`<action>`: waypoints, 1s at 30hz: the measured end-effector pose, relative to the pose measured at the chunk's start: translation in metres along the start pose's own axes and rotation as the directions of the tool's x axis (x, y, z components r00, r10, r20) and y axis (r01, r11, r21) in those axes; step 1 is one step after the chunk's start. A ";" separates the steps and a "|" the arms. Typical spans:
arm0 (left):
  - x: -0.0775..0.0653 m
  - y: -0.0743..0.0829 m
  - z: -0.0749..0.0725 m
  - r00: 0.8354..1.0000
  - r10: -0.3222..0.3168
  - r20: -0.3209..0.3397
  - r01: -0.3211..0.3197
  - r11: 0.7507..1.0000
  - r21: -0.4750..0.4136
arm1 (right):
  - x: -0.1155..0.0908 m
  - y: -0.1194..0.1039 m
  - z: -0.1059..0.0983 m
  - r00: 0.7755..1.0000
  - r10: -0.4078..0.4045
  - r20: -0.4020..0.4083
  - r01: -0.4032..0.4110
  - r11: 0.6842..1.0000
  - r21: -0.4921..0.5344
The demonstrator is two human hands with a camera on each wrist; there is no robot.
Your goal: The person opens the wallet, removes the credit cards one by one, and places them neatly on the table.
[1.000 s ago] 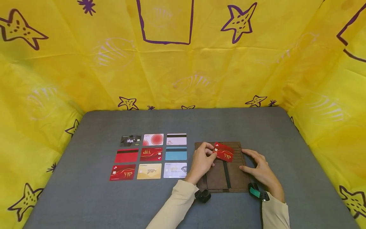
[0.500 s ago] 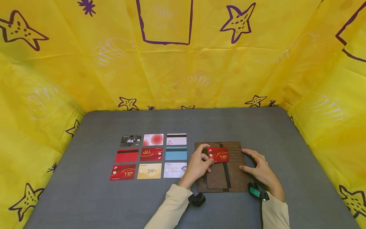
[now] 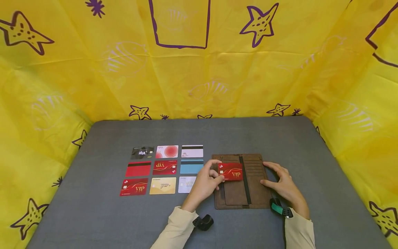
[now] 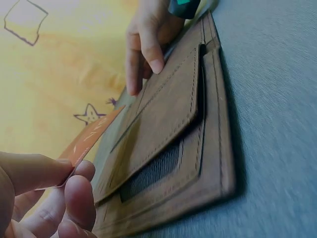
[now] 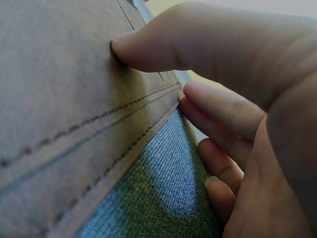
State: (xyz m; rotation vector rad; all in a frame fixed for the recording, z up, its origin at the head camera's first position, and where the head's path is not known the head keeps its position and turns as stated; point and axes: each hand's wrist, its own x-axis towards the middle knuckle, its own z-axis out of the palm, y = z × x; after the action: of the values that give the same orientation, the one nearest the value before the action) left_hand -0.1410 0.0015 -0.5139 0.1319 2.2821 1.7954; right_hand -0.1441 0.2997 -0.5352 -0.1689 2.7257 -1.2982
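My left hand (image 3: 202, 184) pinches a red VIP card (image 3: 230, 172) by its left end, thumb against fingers. The card is held over the left part of an open brown wallet (image 3: 258, 193). In the left wrist view the card (image 4: 95, 133) stands tilted, raised above the leather. Across the wallet's middle runs a dark elastic band (image 3: 247, 192), with rows of card slots (image 3: 253, 166) to its right. My right hand (image 3: 284, 183) is at the wallet's right side; its thumb (image 5: 148, 49) presses on the leather while the other fingers touch the edge, relaxed.
Left of the wallet, several cards lie in three rows on the grey table (image 3: 93, 214), among them a gold card (image 3: 162, 186), a blue card (image 3: 191, 167) and a black card (image 3: 142, 152). A yellow patterned cloth (image 3: 174, 79) encloses the table's back and sides.
My left hand has moved left and slightly toward me, carrying the red card from the slots on the right to over the left part. The right hand has stayed put.
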 end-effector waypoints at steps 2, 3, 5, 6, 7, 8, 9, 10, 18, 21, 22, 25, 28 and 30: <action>-0.004 0.000 -0.004 1.000 -0.006 -0.007 0.006 1.000 -0.002 | 0.000 -0.001 0.000 1.000 0.002 0.000 -0.002 1.000 0.004; -0.007 0.000 -0.006 1.000 -0.009 -0.009 0.009 1.000 -0.003 | 0.000 -0.001 0.000 1.000 0.003 0.001 -0.003 1.000 0.007; -0.012 0.001 -0.010 1.000 -0.015 -0.013 0.015 1.000 -0.003 | 0.001 -0.001 0.000 1.000 0.005 0.002 -0.005 1.000 0.011; -0.014 0.001 -0.012 1.000 -0.018 -0.015 0.018 1.000 -0.003 | 0.001 -0.001 0.000 1.000 0.005 0.002 -0.005 1.000 0.012; -0.017 0.001 -0.013 1.000 -0.019 -0.015 0.019 1.000 -0.003 | 0.001 -0.001 0.000 1.000 0.004 0.002 -0.004 1.000 0.012; -0.019 0.001 -0.015 1.000 -0.018 -0.015 0.018 1.000 -0.001 | 0.001 0.000 0.000 1.000 0.003 0.003 -0.003 1.000 0.012; -0.021 0.000 -0.017 1.000 -0.018 -0.014 0.018 1.000 0.001 | 0.001 0.000 0.000 1.000 0.000 0.002 -0.001 1.000 0.011; -0.024 0.000 -0.018 1.000 -0.019 -0.014 0.019 1.000 0.003 | 0.002 0.000 0.000 1.000 0.000 0.003 0.000 1.000 0.010; -0.042 -0.005 -0.026 0.999 -0.036 0.006 0.036 0.999 0.010 | 0.001 0.000 0.001 1.000 -0.008 0.003 0.008 1.000 0.011; -0.047 -0.007 -0.030 0.999 -0.040 -0.006 0.040 0.999 0.011 | 0.000 0.000 0.001 1.000 -0.007 0.006 0.007 1.000 0.013; -0.049 -0.008 -0.031 0.999 -0.045 -0.010 0.045 0.999 0.010 | 0.000 0.000 0.001 1.000 -0.006 0.007 0.006 1.000 0.014; -0.054 -0.011 -0.037 0.998 -0.061 -0.016 0.061 0.998 0.009 | -0.001 0.000 0.001 1.000 -0.004 0.010 0.004 1.000 0.012; -0.059 -0.015 -0.042 0.998 -0.070 -0.009 0.070 0.998 0.004 | -0.001 0.000 0.000 1.000 -0.004 0.008 0.004 1.000 0.010; -0.062 -0.018 -0.045 0.997 -0.073 -0.002 0.073 0.997 0.001 | -0.001 0.000 0.000 1.000 -0.005 0.008 0.004 1.000 0.008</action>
State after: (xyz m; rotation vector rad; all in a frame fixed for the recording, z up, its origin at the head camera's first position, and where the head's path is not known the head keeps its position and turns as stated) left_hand -0.0900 -0.0592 -0.5137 0.0461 2.2589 1.7582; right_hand -0.1427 0.2996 -0.5353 -0.1789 2.7152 -1.3065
